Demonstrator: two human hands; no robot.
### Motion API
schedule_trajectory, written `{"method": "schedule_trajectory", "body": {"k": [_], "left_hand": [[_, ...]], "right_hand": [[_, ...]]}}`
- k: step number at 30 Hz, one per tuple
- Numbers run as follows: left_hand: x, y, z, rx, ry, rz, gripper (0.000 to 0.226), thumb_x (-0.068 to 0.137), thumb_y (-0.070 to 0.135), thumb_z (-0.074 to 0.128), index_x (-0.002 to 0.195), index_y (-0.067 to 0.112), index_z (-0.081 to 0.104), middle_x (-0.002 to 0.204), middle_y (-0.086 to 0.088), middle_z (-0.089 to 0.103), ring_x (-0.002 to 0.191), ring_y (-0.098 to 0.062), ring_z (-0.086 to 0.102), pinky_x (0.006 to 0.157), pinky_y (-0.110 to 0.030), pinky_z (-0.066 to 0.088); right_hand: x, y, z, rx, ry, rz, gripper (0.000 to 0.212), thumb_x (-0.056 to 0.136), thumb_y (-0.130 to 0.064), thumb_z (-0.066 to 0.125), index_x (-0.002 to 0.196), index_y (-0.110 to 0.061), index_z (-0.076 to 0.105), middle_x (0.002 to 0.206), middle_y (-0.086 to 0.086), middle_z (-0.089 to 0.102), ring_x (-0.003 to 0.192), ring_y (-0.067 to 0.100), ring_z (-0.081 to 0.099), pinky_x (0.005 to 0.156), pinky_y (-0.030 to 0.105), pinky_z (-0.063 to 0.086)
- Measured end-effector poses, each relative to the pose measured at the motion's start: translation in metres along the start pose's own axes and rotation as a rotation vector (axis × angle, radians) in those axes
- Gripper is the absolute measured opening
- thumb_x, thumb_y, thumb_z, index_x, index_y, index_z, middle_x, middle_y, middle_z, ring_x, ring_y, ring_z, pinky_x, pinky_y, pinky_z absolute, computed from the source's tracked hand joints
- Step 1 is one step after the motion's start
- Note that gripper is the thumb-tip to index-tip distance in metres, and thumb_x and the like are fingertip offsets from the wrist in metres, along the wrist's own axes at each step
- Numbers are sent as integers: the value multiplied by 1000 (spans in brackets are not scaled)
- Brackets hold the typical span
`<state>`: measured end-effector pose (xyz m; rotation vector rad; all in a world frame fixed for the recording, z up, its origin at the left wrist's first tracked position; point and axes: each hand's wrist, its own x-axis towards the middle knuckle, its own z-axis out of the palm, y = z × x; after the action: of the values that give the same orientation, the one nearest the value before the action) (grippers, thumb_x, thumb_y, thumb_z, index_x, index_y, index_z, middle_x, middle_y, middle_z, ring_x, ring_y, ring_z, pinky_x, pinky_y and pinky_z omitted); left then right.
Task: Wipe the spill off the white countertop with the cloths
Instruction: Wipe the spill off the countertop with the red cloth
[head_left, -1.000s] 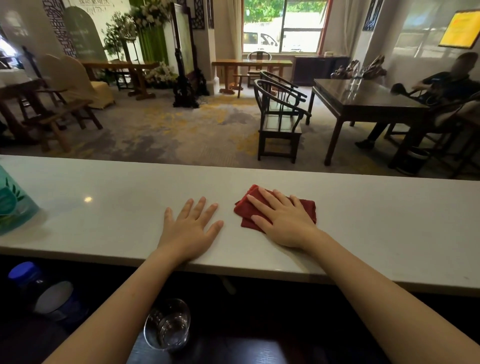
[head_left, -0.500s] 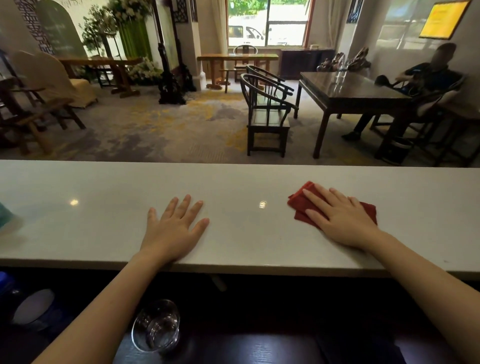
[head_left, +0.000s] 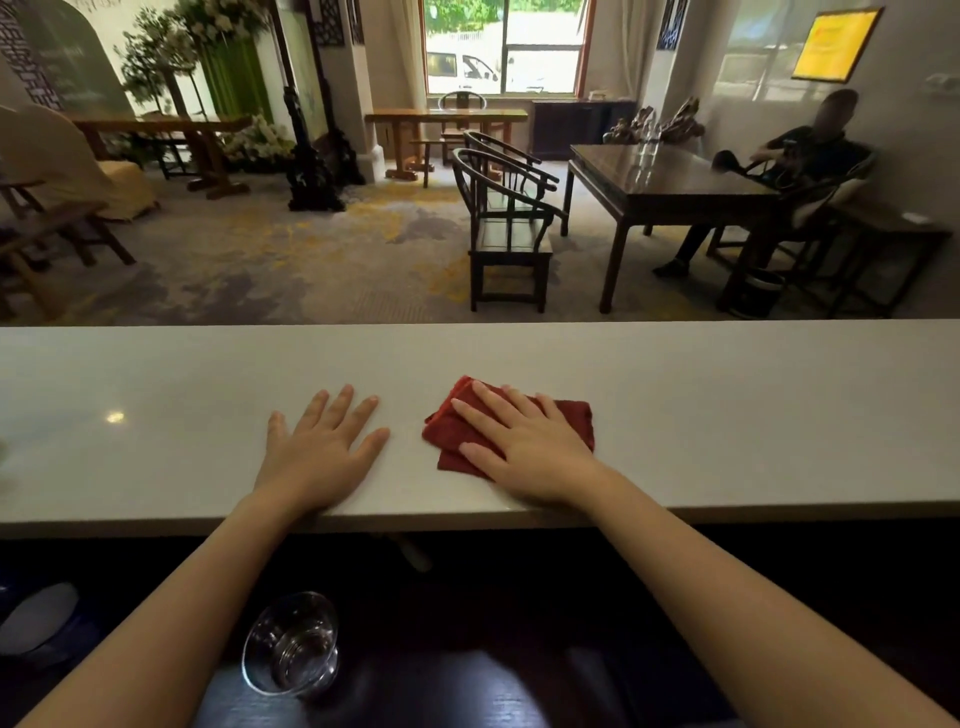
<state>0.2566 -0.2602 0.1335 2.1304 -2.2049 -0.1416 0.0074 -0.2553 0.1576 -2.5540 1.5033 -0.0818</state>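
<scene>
The right hand (head_left: 524, 447) lies flat on a red cloth (head_left: 566, 418), fingers spread wide and pressing it down on the white desk (head_left: 727, 415). The cloth is folded, and its edges stick out past the fingertips and on the far side of the hand. The left hand (head_left: 319, 449) is just beside it, not touching the cloth, and it rests flat and open on the bare desk with nothing in it. Both hands sit near the desk's near edge. Below the left arm, on a dark lower shelf, a clear glass (head_left: 291, 644) lies tipped.
</scene>
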Motion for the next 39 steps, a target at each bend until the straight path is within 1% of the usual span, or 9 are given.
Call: {"method": "schedule_trajectory", "body": {"k": [4, 9, 12, 14, 17, 23, 32, 35, 39], "left_hand": [[1, -1, 0, -3, -7, 2, 59, 86, 63, 9, 142, 44, 5, 157, 12, -3, 143, -13, -3, 111, -57, -2], [3, 4, -8, -104, 64, -6, 57, 90, 58, 20, 143, 42, 4, 157, 9, 1, 144, -17, 0, 110, -60, -2], [7, 35, -23, -162, 169, 283, 58, 92, 48, 34, 144, 35, 11, 157, 3, 9, 144, -18, 3, 113, -54, -1], [9, 68, -30, -123, 60, 478, 60, 92, 45, 40, 144, 31, 14, 157, 1, 11, 143, -17, 4, 115, -47, 1], [9, 99, -33, -69, -92, 548, 58, 90, 41, 48, 142, 26, 26, 155, 0, 21, 142, -19, 14, 115, -41, 10], [-21, 108, -34, -109, 236, 475, 33, 80, 33, 64, 110, 19, 60, 109, -13, 64, 101, -29, 55, 87, -36, 42], [-133, 176, -38, -114, 384, 633, 24, 72, 30, 70, 86, 14, 60, 77, -9, 63, 75, -29, 57, 65, -31, 44], [-159, 219, -33, -195, 441, 751, 27, 53, 29, 80, 68, 19, 60, 56, 2, 60, 55, -20, 56, 52, -22, 45], [-179, 284, 13, -235, 321, 832, 24, 59, 32, 78, 70, 20, 61, 58, 5, 64, 60, -17, 58, 55, -23, 47]], "right_hand": [[-15, 12, -16, 85, -8, 33, 61, 93, -54, 24, 144, -27, 6, 157, -1, 2, 141, 17, 2, 114, 38, -1], [-36, 10, -3, 55, 233, 170, 59, 92, -48, 39, 141, -16, 27, 151, 8, 25, 137, 24, 20, 113, 36, 14], [-35, 5, -6, 168, 350, 185, 48, 89, -37, 53, 130, -12, 45, 135, 10, 46, 123, 25, 37, 104, 38, 30], [-34, 5, -11, 206, 386, 192, 39, 87, -30, 58, 121, -12, 54, 124, 9, 55, 115, 25, 43, 96, 37, 39], [-38, 2, -12, 150, 428, 207, 28, 87, -25, 58, 113, -14, 59, 114, 7, 61, 108, 23, 47, 82, 36, 44], [-56, -4, -15, -9, 438, 168, 18, 89, -23, 53, 101, -11, 58, 104, 9, 64, 97, 26, 53, 73, 38, 46], [-191, 7, -27, 67, 446, 93, 18, 86, -19, 59, 103, -15, 61, 99, 4, 67, 90, 24, 60, 73, 37, 51], [-252, 24, -26, 132, 520, 173, 20, 85, -23, 59, 103, -18, 62, 96, -1, 68, 86, 15, 63, 72, 31, 53], [-320, 55, 2, 142, 474, 344, 19, 84, -19, 62, 103, -17, 64, 96, -2, 68, 88, 14, 63, 76, 27, 49]]}}
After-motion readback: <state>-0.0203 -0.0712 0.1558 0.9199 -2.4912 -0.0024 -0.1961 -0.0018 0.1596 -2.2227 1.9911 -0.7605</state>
